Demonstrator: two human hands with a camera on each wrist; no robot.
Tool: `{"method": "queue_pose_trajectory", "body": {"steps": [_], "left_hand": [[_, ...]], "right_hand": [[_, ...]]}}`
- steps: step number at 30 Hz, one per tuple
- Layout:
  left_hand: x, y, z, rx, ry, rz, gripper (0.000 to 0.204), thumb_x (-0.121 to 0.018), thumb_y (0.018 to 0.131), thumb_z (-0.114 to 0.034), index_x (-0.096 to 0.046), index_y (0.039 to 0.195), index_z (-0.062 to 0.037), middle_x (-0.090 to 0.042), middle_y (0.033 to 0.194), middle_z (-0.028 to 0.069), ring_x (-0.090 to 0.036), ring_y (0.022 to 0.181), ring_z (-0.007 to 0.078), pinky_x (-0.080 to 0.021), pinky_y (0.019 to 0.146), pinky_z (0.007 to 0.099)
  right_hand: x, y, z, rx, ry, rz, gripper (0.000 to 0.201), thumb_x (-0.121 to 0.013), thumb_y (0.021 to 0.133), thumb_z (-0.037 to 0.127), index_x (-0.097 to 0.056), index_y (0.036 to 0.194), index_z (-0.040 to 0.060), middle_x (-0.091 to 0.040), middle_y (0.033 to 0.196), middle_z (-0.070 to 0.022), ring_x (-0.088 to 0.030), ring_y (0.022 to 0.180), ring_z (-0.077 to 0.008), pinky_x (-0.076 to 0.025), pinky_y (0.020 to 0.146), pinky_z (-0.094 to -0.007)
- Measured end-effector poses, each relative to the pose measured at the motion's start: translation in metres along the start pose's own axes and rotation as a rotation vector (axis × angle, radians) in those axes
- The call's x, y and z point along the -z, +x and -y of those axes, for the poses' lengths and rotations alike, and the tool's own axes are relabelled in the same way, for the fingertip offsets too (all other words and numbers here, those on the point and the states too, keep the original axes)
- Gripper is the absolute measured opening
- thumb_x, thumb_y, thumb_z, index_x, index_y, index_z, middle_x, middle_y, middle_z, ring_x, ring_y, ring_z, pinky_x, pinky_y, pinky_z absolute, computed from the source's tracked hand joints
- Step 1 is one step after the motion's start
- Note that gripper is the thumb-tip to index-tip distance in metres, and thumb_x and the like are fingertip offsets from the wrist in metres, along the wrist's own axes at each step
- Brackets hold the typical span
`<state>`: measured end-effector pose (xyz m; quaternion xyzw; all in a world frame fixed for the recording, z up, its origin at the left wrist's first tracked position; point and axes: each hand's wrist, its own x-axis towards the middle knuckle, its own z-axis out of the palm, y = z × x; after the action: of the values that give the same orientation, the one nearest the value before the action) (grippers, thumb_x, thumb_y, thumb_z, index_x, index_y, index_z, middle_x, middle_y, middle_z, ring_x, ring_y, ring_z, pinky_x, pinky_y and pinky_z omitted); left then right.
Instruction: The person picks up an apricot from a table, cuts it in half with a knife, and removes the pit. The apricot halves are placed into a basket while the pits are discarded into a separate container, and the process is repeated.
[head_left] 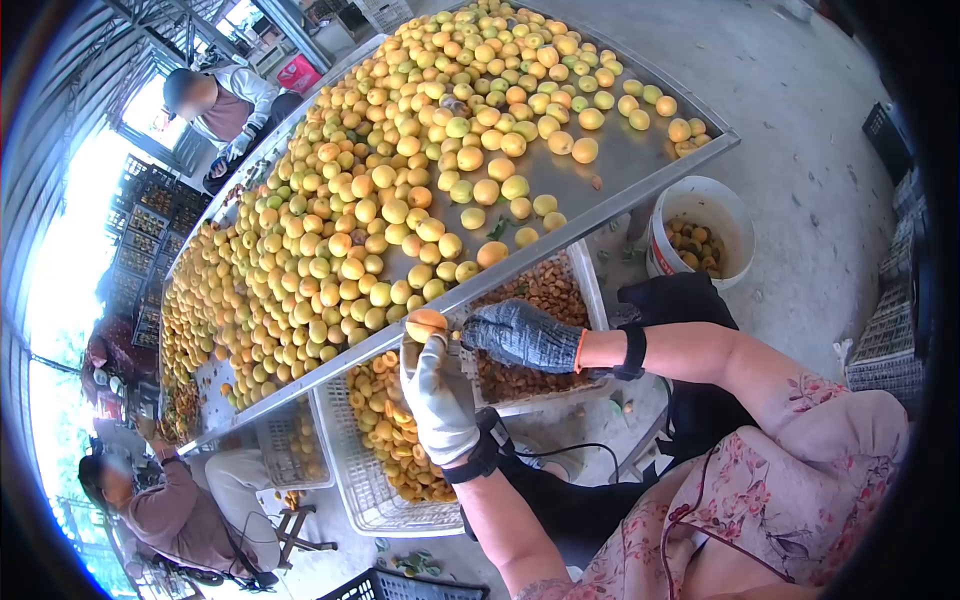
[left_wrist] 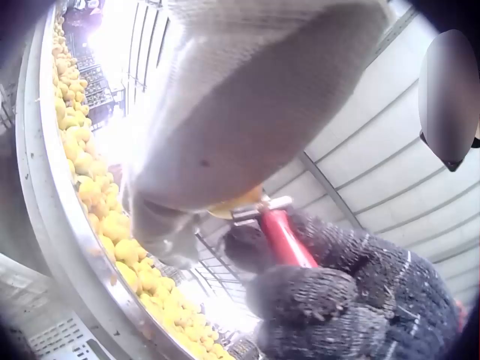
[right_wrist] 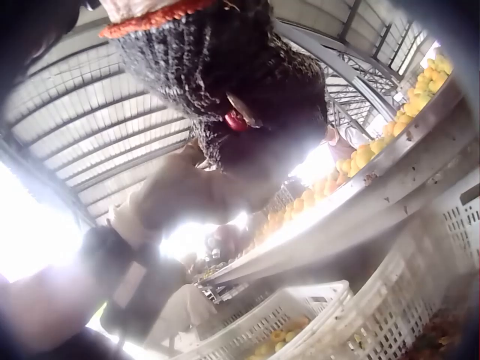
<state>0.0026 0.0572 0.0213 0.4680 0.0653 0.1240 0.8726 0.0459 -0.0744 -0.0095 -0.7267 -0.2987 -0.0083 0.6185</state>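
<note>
Pinched an apricot [head_left: 427, 322] in the left hand [head_left: 438, 395], by the near edge of the tabletop [head_left: 635, 165]. Gripped a red tool [left_wrist: 289, 238] in the right hand [head_left: 525, 335], just beside, and aimed its long axis leftward at the apricot.

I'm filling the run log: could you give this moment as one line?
left grip: holds fruit | right grip: holds red tool at fruit | table: fruit pile | crate: cut fruit
</note>
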Motion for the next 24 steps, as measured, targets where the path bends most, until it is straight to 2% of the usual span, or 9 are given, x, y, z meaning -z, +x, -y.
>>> {"method": "queue_pose_trajectory", "body": {"steps": [2, 9, 12, 15, 16, 18, 19, 22, 24], "left_hand": [[-0.007, 0.0, 0.001, -0.026, 0.031, -0.039, 0.029, -0.053, 0.089, -0.015, -0.053, 0.114, -0.0009, -0.058, 0.103, 0.0064, -0.055, 0.092, 0.0156, -0.045, 0.081, 0.028], [0.001, 0.001, 0.018, 0.071, -0.14, -0.065, 0.035, -0.056, 0.091, -0.024, -0.053, 0.117, -0.0011, -0.058, 0.103, 0.0043, -0.053, 0.088, 0.0094, -0.041, 0.07, 0.0205], [-0.004, 0.001, 0.014, -0.031, 0.074, -0.071, 0.039, -0.054, 0.091, -0.031, -0.053, 0.118, -0.002, -0.058, 0.099, 0.0016, -0.051, 0.083, 0.0057, -0.037, 0.062, 0.0157], [-0.001, 0.003, 0.021, -0.056, 0.089, -0.088, 0.039, -0.051, 0.093, -0.037, -0.054, 0.114, -0.0032, -0.058, 0.091, 0.0023, -0.051, 0.078, 0.0061, -0.036, 0.062, 0.015], [0.005, 0.005, 0.026, -0.054, 0.089, -0.089, 0.039, -0.051, 0.093, -0.037, -0.054, 0.114, -0.0032, -0.058, 0.091, 0.0023, -0.051, 0.078, 0.0061, -0.036, 0.062, 0.015], [0.017, 0.011, 0.036, 0.081, -0.004, -0.153, 0.046, -0.048, 0.093, -0.047, -0.055, 0.108, -0.004, -0.057, 0.084, 0.0043, -0.053, 0.074, 0.0109, -0.042, 0.067, 0.0214], [0.013, 0.012, 0.035, 0.079, -0.005, -0.152, 0.046, -0.048, 0.093, -0.047, -0.055, 0.108, -0.004, -0.057, 0.084, 0.0043, -0.053, 0.074, 0.0109, -0.042, 0.067, 0.0214], [0.007, 0.02, 0.028, 0.116, -0.296, -0.111, 0.056, -0.046, 0.091, -0.056, -0.054, 0.104, -0.0021, -0.059, 0.086, 0.0072, -0.057, 0.083, 0.0209, -0.049, 0.082, 0.0393], [0.007, 0.016, 0.023, 0.056, -0.285, -0.164, 0.056, -0.045, 0.091, -0.056, -0.054, 0.105, -0.0017, -0.059, 0.09, 0.0085, -0.057, 0.086, 0.0213, -0.049, 0.085, 0.0395]], "right_hand": [[0.006, 0.002, 0.01, -0.09, 0.066, 0.051, 0.016, -0.057, 0.091, 0.019, -0.065, 0.095, 0.0046, -0.055, 0.061, -0.0115, -0.043, 0.051, -0.019, -0.04, 0.052, -0.0329], [0.01, 0.002, 0.011, -0.03, -0.012, 0.015, 0.017, -0.057, 0.092, 0.02, -0.064, 0.096, 0.0052, -0.054, 0.058, -0.0083, -0.046, 0.05, -0.0149, -0.039, 0.05, -0.0326], [0.01, 0.003, 0.009, -0.018, 0.008, 0.017, 0.018, -0.056, 0.092, 0.021, -0.064, 0.097, 0.0056, -0.055, 0.059, -0.0086, -0.047, 0.05, -0.0153, -0.04, 0.05, -0.0323], [0.007, 0.005, 0.003, -0.014, -0.044, 0.051, 0.019, -0.057, 0.091, 0.022, -0.064, 0.097, 0.0055, -0.059, 0.065, -0.0118, -0.052, 0.052, -0.0228, -0.042, 0.053, -0.0356], [-0.002, 0.004, -0.009, 0.048, -0.062, -0.038, 0.02, -0.057, 0.091, 0.024, -0.064, 0.096, 0.0051, -0.06, 0.068, -0.0136, -0.055, 0.056, -0.0277, -0.043, 0.054, -0.0383], [-0.007, 0.003, -0.019, 0.116, -0.079, -0.129, 0.022, -0.057, 0.091, 0.025, -0.064, 0.096, 0.0046, -0.061, 0.07, -0.0153, -0.057, 0.06, -0.0326, -0.043, 0.055, -0.0409], [-0.006, 0.0, -0.022, 0.082, -0.145, -0.042, 0.024, -0.057, 0.091, 0.026, -0.063, 0.095, 0.0039, -0.062, 0.073, -0.0167, -0.058, 0.065, -0.0358, -0.043, 0.057, -0.0429], [0.001, -0.006, -0.014, 0.027, -0.283, 0.106, 0.026, -0.055, 0.091, 0.028, -0.062, 0.095, 0.0045, -0.062, 0.077, -0.0178, -0.059, 0.07, -0.0377, -0.045, 0.06, -0.045], [0.004, -0.02, -0.028, -0.062, -0.318, 0.191, 0.029, -0.052, 0.092, 0.032, -0.062, 0.094, 0.0056, -0.062, 0.077, -0.0181, -0.059, 0.069, -0.037, -0.045, 0.062, -0.0447]]}}
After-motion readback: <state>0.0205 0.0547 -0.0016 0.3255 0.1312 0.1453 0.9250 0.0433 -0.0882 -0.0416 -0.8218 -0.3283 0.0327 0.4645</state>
